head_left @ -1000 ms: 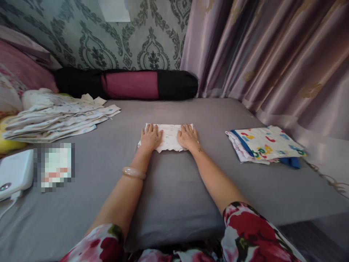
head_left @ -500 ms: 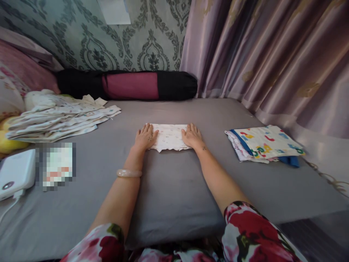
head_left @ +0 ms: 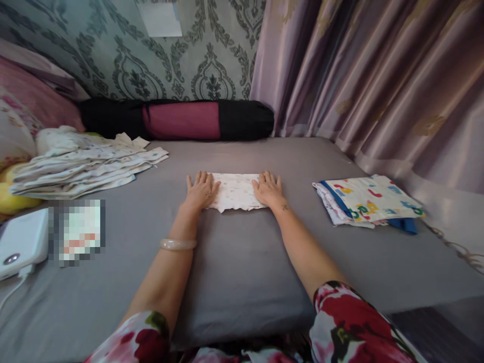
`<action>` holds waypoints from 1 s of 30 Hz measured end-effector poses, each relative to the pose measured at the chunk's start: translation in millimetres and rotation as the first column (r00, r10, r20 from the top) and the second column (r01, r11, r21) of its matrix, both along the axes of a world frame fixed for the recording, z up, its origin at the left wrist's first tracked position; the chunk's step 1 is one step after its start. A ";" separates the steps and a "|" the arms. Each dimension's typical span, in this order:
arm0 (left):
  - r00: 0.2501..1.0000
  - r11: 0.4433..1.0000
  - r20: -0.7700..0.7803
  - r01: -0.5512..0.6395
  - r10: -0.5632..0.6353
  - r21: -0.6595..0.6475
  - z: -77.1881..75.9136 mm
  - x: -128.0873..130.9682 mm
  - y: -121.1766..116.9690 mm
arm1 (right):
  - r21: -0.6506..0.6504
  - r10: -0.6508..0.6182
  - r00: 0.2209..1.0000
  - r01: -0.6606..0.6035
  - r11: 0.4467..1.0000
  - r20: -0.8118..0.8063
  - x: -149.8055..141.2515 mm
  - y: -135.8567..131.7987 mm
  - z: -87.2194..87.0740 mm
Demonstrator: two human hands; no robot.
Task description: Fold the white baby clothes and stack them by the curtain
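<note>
A small folded white cloth (head_left: 235, 191) with a faint print lies flat on the grey bed sheet (head_left: 234, 262) in front of me. My left hand (head_left: 200, 190) lies flat on its left end, fingers stretched out and open. On the cloth's right end rests my right hand (head_left: 268, 189), also flat with the fingers spread. Neither hand grips anything. A pale bangle sits on my left wrist.
A stack of white printed cloths (head_left: 81, 166) lies at the left. Folded colourful garments (head_left: 368, 200) sit at the right. A black and maroon bolster (head_left: 181, 120) lies along the wall. A white device (head_left: 22, 242) is at the left edge; curtains (head_left: 378, 80) hang right.
Both hands have slid outward along the cloth, from near its middle to its two ends, staying flat on it. The cloth lies smoother.
</note>
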State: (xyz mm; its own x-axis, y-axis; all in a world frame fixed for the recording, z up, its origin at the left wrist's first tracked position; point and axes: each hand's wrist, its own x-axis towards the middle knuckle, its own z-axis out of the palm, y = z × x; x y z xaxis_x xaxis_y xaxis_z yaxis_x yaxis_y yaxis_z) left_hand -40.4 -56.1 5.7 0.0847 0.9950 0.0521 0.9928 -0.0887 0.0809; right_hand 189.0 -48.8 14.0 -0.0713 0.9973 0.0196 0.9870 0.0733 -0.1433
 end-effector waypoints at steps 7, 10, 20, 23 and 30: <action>0.996 0.984 -0.011 0.087 -0.087 0.155 -1.5 59.8 -17.2 | 0.104 0.100 0.992 -0.091 0.990 -0.080 -38.4 -18.0 -1.0; 0.995 0.988 -0.005 0.103 -0.103 0.114 -7.1 67.3 -21.6 | 0.079 0.093 0.991 -0.086 0.993 -0.093 -43.3 -20.8 -6.7; 0.995 0.992 -0.002 0.097 -0.097 0.078 -8.4 63.6 -20.3 | 0.031 0.100 0.992 -0.098 0.995 -0.081 -41.2 -17.0 -10.9; 0.996 0.991 0.012 0.082 -0.084 0.105 -5.9 58.1 -17.6 | 0.029 0.103 0.992 -0.101 0.994 -0.069 -38.3 -15.0 -6.0; 0.998 0.982 0.057 -0.049 0.039 0.181 -4.5 27.9 -6.2 | 0.082 0.050 0.998 -0.046 0.996 -0.039 -16.0 -3.4 2.2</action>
State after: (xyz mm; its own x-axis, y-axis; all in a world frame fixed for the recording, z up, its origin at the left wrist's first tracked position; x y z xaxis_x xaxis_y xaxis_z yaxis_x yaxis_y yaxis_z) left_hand -12.5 -62.4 1.2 0.0334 0.9713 0.2357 0.9907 -0.0633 0.1205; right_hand 173.0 -52.2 16.1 -0.1165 0.9877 0.1045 0.9755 0.1336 -0.1750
